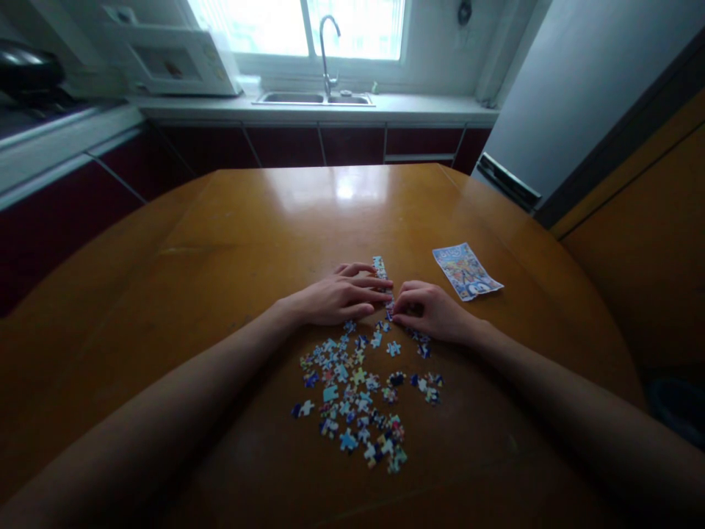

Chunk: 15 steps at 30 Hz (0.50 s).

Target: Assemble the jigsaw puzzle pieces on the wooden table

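Two bare forearms (pixel 165 419) come in from the near edge, and between them a scatter of loose pieces (pixel 358 400) lies on the bench (pixel 247 220), just on the near side of both grips. Between the grips runs a short strip of joined pieces (pixel 381 273), its far end sticking out past the fingertips and its near end tucked under them. The left grip (pixel 335 297) is released, with its fingers stretched out flat and their tips resting against the strip's side. The right grip (pixel 432 312) is curled, with its fingertips bunched at the strip's near end. Whether it actually pinches a piece there cannot be made out. The pieces look like thin card: very light, stiff enough to lift by an edge, easy to slide on the glossy wood, and likely to bend or peel at the tabs if forced. The strip would probably come apart if lifted by one end, so it is better pressed flat or pushed along from the side, and a single piece is best pinched across its body. Beyond the right grip and off to its outer side lies a printed sheet (pixel 467 270). Well beyond both grips are the sink (pixel 313 98) and tap (pixel 324 44) under the window, a microwave (pixel 170 62) and a fridge (pixel 578 88).
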Available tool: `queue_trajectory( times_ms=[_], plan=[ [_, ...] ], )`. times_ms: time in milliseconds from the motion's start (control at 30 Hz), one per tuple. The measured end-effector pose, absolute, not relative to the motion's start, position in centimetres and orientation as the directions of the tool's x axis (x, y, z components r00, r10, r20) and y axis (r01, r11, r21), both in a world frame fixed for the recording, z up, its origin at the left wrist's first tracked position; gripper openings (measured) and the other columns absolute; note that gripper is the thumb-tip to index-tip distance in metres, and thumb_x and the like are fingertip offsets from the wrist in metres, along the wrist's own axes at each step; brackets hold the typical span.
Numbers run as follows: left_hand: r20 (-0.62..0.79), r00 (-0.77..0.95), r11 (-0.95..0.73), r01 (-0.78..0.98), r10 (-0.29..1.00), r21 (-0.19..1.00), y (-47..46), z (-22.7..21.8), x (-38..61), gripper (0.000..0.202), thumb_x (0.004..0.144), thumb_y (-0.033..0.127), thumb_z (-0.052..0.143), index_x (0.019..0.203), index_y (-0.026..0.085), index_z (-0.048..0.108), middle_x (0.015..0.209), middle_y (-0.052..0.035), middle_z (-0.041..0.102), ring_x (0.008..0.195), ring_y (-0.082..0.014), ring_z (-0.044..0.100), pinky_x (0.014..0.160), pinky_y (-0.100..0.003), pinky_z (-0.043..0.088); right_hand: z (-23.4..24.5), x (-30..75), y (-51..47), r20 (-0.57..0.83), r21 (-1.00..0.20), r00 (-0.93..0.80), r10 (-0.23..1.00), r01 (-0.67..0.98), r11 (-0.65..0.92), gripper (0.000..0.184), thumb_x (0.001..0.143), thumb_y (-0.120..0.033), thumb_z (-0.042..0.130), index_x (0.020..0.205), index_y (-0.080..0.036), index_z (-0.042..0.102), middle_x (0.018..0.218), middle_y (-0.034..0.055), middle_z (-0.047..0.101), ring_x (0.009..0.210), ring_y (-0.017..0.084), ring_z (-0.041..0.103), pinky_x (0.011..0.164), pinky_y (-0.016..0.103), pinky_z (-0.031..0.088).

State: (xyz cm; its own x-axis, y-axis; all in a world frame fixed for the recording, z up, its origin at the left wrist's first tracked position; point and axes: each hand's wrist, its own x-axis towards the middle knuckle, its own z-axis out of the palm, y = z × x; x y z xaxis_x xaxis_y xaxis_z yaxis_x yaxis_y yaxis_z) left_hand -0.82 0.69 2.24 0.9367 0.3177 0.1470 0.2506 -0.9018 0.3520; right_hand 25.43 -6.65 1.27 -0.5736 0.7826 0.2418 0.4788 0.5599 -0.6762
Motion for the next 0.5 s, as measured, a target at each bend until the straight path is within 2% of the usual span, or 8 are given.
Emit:
queue_trajectory(
  times_ms=[200, 500],
  plan=[
    [0.186, 0.94, -0.899, 0.196, 0.286, 0.393, 0.4, 2.7, -0.6, 0.04, 0.099, 0.041, 0.057, 0.139, 0.042, 0.06, 0.148, 0.003, 0.057, 0.141, -0.0302, 0.04, 0.118, -0.054, 0.03, 1.4, 25.4, -6.6, 0.236, -0.678, -0.574, 0.784, 0.481, 0.556, 0.005, 0.087, -0.024, 0.07, 0.085, -0.021, 0.071, 0.087, 0.0026, 0.066, 0.083, 0.016, 0.058, 0.076, 0.032, 0.045],
    [0.181, 0.956, -0.898, 0.137, 0.231, 0.418, -0.4, 3.2, -0.3, 0.034, 0.096, 0.042, 0.064, 0.129, 0.039, 0.069, 0.146, -0.0017, 0.057, 0.139, -0.0293, 0.04, 0.12, -0.052, 0.032, 1.4, 25.4, -6.7, 0.224, -0.677, -0.559, 0.799, 0.5, 0.54, 0.006, 0.086, -0.022, 0.071, 0.082, -0.019, 0.067, 0.083, 0.0016, 0.064, 0.077, 0.014, 0.055, 0.071, 0.03, 0.042]
  ],
)
